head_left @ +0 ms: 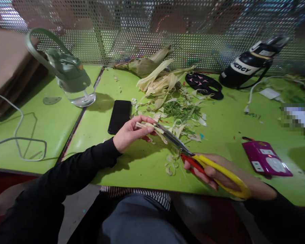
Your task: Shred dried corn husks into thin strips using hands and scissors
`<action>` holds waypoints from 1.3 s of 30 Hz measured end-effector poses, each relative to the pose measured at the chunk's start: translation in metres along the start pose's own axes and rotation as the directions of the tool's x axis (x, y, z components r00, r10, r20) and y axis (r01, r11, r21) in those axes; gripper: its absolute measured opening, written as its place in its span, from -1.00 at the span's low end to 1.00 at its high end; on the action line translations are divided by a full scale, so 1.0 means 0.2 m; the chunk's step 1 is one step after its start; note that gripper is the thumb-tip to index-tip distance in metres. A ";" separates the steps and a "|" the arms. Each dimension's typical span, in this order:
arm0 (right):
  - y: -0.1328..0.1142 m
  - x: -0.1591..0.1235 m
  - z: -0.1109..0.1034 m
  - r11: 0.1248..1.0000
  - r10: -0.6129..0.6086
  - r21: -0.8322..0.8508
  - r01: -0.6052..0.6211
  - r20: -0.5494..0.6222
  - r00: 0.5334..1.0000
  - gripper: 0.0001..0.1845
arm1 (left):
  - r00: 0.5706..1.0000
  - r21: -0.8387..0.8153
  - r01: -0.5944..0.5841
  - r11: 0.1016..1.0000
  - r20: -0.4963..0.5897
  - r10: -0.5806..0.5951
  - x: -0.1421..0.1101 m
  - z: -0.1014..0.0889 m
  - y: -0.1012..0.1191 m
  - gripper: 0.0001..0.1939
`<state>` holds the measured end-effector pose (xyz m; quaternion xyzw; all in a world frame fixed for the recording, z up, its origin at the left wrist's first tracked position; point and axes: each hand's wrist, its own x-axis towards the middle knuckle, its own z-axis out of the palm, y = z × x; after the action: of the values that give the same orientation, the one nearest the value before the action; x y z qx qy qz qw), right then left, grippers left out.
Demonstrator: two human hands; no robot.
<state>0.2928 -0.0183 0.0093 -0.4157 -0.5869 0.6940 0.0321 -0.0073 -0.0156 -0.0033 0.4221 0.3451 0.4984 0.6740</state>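
Note:
My left hand is closed in a pinch around several pale strips of corn husk, held above the table. In my right hand is a pair of scissors with one yellow and one red handle. Their dark metal blades point up and left and reach the husk strips at my left fingertips. Below the blades, small curled husk cuttings lie on the green table. Behind my hands is a heap of pale husks and green shreds.
A black phone lies left of the heap. At the back left stands a green-lidded water bottle; a black bottle leans at the back right. A purple power socket box sits at right. A perforated metal screen borders the table's back.

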 end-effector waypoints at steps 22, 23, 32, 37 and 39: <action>-0.04 0.00 0.06 0.993 -0.071 -0.112 0.038 -0.310 0.948 -0.39 | 0.980 -0.120 0.068 0.990 -0.177 -0.089 0.02 0.02 0.02 -0.78; -0.05 0.00 0.06 0.992 -0.060 -0.126 0.021 -0.312 0.948 -0.43 | 0.973 -0.156 0.082 0.984 -0.200 -0.113 0.02 0.03 0.02 -0.81; -0.03 0.02 0.15 0.994 0.086 -0.035 -0.101 -0.289 0.953 -0.58 | 0.927 -0.282 -0.061 0.958 -0.372 -0.050 0.03 0.03 0.02 -0.82; -0.04 0.03 0.18 0.997 0.064 -0.018 -0.073 -0.302 0.951 -0.56 | 0.936 -0.301 -0.062 0.952 -0.349 -0.050 0.03 0.04 0.03 -0.79; -0.05 0.04 0.19 0.996 -0.005 -0.085 -0.025 -0.344 0.939 -0.53 | 0.939 -0.283 -0.062 0.957 -0.341 -0.040 0.02 0.04 0.03 -0.77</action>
<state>0.2592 -0.0410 0.0111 -0.5343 -0.6003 0.5844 0.1121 -0.0005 -0.0127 0.0054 0.2276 0.3781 0.6132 0.6551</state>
